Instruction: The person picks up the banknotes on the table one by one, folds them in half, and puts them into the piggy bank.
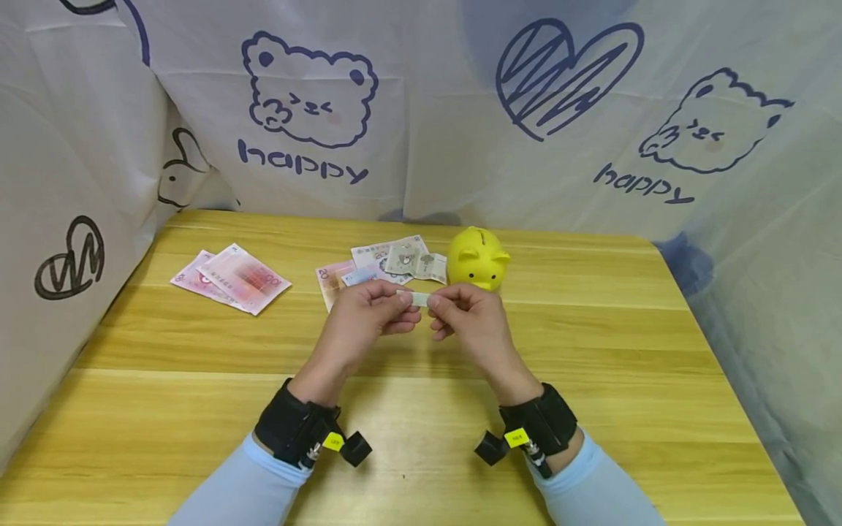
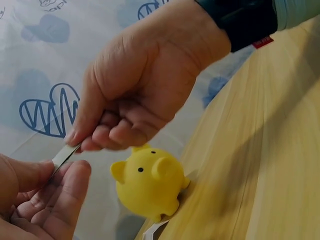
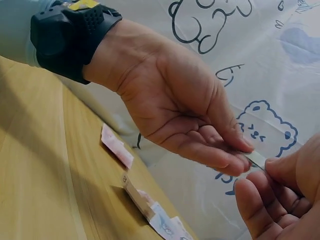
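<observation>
Above the wooden table [image 1: 197,409], both hands hold a small folded banknote [image 1: 416,298] between them. My left hand [image 1: 397,303] pinches its left end with thumb and fingers, and my right hand [image 1: 439,305] pinches the right end. In the left wrist view the folded banknote [image 2: 64,155] shows as a thin strip between the right hand [image 2: 80,142] above and the left hand [image 2: 60,172] below. The right wrist view shows the folded banknote [image 3: 256,159] at the left hand's [image 3: 240,157] fingertips. A yellow piggy bank [image 1: 478,258] stands just behind the hands, slot on top.
A loose pile of mixed banknotes [image 1: 384,264] lies left of the piggy bank. Pink banknotes [image 1: 230,279] lie further left on the table. A printed white cloth [image 1: 421,109] hangs behind and on both sides. The table's right edge [image 1: 723,365] is near.
</observation>
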